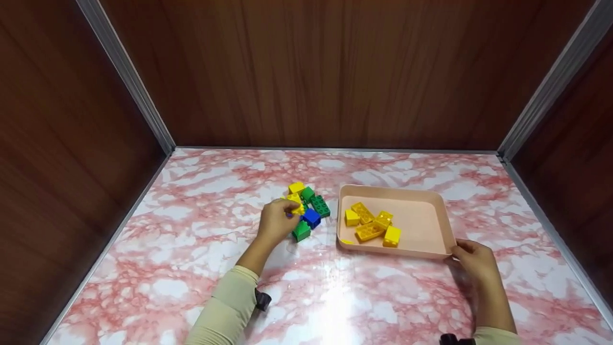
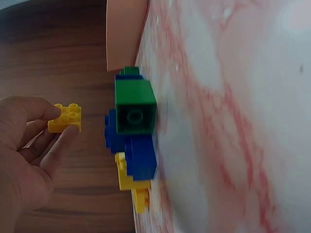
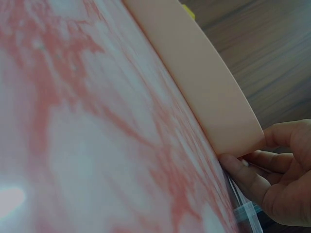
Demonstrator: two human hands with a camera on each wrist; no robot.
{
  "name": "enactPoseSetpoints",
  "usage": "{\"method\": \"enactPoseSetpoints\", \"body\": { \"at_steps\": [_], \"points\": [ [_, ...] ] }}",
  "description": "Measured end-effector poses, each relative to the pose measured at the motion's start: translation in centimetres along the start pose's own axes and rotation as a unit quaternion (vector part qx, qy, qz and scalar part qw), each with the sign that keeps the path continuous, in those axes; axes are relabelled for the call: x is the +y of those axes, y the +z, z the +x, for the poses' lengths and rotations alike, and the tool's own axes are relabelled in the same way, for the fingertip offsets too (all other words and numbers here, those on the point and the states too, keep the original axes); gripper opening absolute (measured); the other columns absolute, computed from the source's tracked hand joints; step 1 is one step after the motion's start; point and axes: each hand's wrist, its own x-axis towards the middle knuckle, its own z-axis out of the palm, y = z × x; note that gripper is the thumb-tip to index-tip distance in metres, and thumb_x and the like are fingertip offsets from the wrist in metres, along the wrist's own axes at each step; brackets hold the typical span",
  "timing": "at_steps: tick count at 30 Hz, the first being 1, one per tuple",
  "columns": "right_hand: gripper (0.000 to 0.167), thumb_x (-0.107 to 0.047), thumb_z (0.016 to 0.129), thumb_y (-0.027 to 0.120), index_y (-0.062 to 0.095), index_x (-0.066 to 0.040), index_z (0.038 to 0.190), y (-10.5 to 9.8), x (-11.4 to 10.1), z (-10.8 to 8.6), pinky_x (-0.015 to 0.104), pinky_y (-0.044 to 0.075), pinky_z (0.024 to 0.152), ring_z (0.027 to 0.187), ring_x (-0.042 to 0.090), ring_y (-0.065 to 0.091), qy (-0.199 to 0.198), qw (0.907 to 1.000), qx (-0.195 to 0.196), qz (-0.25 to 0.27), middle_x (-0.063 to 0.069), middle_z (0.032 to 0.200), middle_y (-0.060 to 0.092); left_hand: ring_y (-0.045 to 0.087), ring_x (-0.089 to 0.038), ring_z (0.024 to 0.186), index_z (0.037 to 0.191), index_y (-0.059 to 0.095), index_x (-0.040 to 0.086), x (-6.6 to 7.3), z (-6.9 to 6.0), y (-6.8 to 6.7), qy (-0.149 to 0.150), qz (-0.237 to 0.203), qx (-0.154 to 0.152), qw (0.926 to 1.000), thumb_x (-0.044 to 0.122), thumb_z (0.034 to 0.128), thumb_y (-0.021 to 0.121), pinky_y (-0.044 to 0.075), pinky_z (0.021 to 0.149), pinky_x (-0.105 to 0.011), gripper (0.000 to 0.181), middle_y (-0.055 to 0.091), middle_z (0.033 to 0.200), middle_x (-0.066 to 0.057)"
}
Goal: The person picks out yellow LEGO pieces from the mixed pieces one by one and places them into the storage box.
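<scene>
My left hand (image 1: 276, 223) pinches a small yellow toy brick (image 2: 65, 119) between thumb and fingers, raised above a pile of bricks. In that pile are a green brick (image 1: 301, 231), a blue brick (image 1: 312, 218), a long green brick (image 1: 320, 205) and a yellow brick (image 1: 296, 188), among others partly hidden by the hand. To the right lies a shallow peach tray (image 1: 421, 220) holding several yellow bricks (image 1: 369, 232) in its left half. At the tray's near right corner my right hand (image 1: 479, 261) holds the wall with thumb and fingers, as the right wrist view shows closely.
Everything rests on a table (image 1: 191, 273) with a red and white marbled top. Dark wooden panels (image 1: 335, 76) stand at the back and both sides, with metal edging (image 1: 129, 86) in the corners. The pile sits just left of the tray.
</scene>
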Motion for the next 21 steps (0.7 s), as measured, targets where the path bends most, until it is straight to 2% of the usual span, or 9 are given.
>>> {"method": "enactPoseSetpoints", "body": {
  "at_steps": [4, 7, 13, 21],
  "points": [
    [0.05, -0.005, 0.098, 0.047, 0.034, 0.024, 0.136, -0.1, 0.0, 0.0, 0.027, 0.056, 0.077, 0.085, 0.002, 0.061, -0.001, 1.0, 0.001, 0.0, 0.037, 0.129, 0.047, 0.067, -0.021, 0.09, 0.099, 0.075, 0.001, 0.9, -0.3, 0.8, 0.017, -0.012, -0.012, 0.9997, 0.002, 0.0794, 0.074, 0.056, 0.076, -0.031, 0.02, 0.071, 0.098, -0.01],
    [0.05, -0.006, 0.099, 0.047, 0.033, 0.023, 0.137, -0.1, 0.0, -0.1, 0.027, 0.055, 0.079, 0.088, 0.003, 0.061, 0.003, 1.0, -0.007, -0.001, 0.038, 0.133, 0.043, 0.067, -0.021, 0.09, 0.099, 0.075, 0.0, 1.6, -0.6, 1.6, 0.034, -0.023, -0.02, 0.999, 0.002, 0.0794, 0.074, 0.056, 0.077, -0.031, 0.019, 0.071, 0.098, -0.01],
    [0.051, -0.006, 0.099, 0.047, 0.032, 0.023, 0.137, -0.2, -0.1, -0.1, 0.027, 0.055, 0.079, 0.088, 0.004, 0.062, 0.006, 1.0, -0.007, -0.003, 0.039, 0.134, 0.042, 0.067, -0.017, 0.082, 0.096, 0.075, 0.002, 2.8, -1.0, 3.0, 0.079, -0.032, -0.043, 0.9954, 0.002, 0.0805, 0.073, 0.054, 0.07, -0.023, 0.016, 0.071, 0.094, -0.008],
    [0.05, -0.004, 0.098, 0.047, 0.032, 0.023, 0.137, 0.1, -0.2, 0.0, 0.027, 0.056, 0.077, 0.087, 0.005, 0.062, 0.012, 0.9999, -0.001, 0.001, 0.039, 0.132, 0.044, 0.067, -0.017, 0.08, 0.096, 0.075, 0.001, 4.2, -1.0, 4.6, 0.104, -0.061, -0.077, 0.9898, -0.001, 0.0803, 0.071, 0.055, 0.07, -0.025, 0.017, 0.071, 0.094, -0.008]
  ]
}}
